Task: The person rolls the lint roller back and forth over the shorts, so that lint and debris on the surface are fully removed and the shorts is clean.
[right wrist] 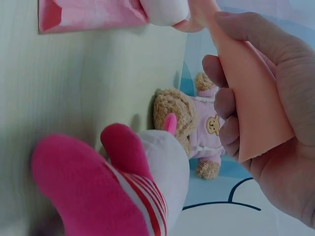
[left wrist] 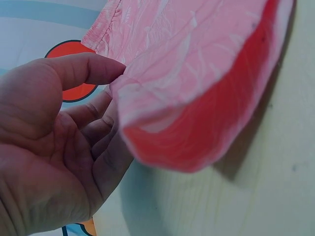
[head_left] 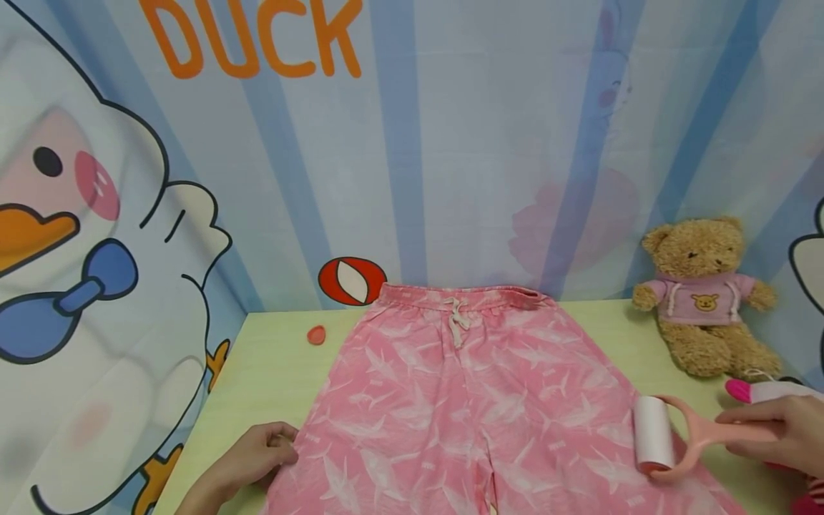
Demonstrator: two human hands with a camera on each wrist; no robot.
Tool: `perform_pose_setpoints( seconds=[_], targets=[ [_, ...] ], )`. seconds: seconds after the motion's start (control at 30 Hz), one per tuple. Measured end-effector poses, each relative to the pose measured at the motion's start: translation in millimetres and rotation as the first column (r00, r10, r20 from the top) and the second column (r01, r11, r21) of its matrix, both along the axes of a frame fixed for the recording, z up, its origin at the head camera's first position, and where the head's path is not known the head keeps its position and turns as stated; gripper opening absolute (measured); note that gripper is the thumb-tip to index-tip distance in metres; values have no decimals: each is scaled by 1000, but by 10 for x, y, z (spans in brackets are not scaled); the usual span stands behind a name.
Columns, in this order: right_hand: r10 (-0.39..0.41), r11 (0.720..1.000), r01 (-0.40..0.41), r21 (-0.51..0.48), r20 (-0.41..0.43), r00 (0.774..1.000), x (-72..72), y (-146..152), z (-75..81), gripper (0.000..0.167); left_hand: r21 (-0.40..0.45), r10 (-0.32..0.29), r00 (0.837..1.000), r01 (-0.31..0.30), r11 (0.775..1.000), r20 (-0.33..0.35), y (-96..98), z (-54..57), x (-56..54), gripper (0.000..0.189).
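Observation:
Pink drawstring shorts (head_left: 399, 400) with a white leaf-like print lie spread on the pale yellow table, waistband toward the backdrop. At their left edge, my left hand (head_left: 254, 454) pinches the cloth; the left wrist view shows the thumb above and the fingers below a lifted hem (left wrist: 197, 132) with a red inside. My right hand (head_left: 795, 433) grips the peach handle (right wrist: 253, 93) of a lint roller (head_left: 653, 433). The roller's white roll lies against the right side of the shorts. In the head view, the lower ends of the legs run out of frame.
A teddy bear (head_left: 698, 300) in a pink hoodie sits at the back right. Closer to my right hand lies a pink-and-white plush toy (right wrist: 162, 167) with red stripes. A small red piece (head_left: 316, 335) rests left of the waistband. A duck-print backdrop (head_left: 450, 143) rises behind.

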State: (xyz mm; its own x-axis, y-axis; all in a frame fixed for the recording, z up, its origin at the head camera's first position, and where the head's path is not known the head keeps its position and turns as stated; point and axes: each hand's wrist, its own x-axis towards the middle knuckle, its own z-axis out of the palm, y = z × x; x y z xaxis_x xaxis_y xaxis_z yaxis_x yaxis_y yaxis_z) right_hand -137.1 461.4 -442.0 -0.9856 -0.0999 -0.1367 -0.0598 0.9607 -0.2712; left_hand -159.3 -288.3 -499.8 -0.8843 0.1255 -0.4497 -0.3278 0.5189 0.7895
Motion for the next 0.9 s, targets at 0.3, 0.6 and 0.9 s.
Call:
perform_pose_setpoints(
  seconds=[0.3, 0.6, 0.9],
  targets=[
    [148, 978, -148, -150, -11, 989, -90, -244, -37, 32, -16, 10, 1000, -10, 1000, 3, -5, -2, -4, 30],
    [328, 886, -315, -341, -20, 944, -264, -593, -52, 25, -22, 16, 1000, -16, 1000, 4, -5, -1, 5, 31],
    [475, 738, -497, -457, -171, 863, -411, -941, -137, 26, -11, 0, 1000, 0, 1000, -13, 0, -7, -3, 31]
  ],
)
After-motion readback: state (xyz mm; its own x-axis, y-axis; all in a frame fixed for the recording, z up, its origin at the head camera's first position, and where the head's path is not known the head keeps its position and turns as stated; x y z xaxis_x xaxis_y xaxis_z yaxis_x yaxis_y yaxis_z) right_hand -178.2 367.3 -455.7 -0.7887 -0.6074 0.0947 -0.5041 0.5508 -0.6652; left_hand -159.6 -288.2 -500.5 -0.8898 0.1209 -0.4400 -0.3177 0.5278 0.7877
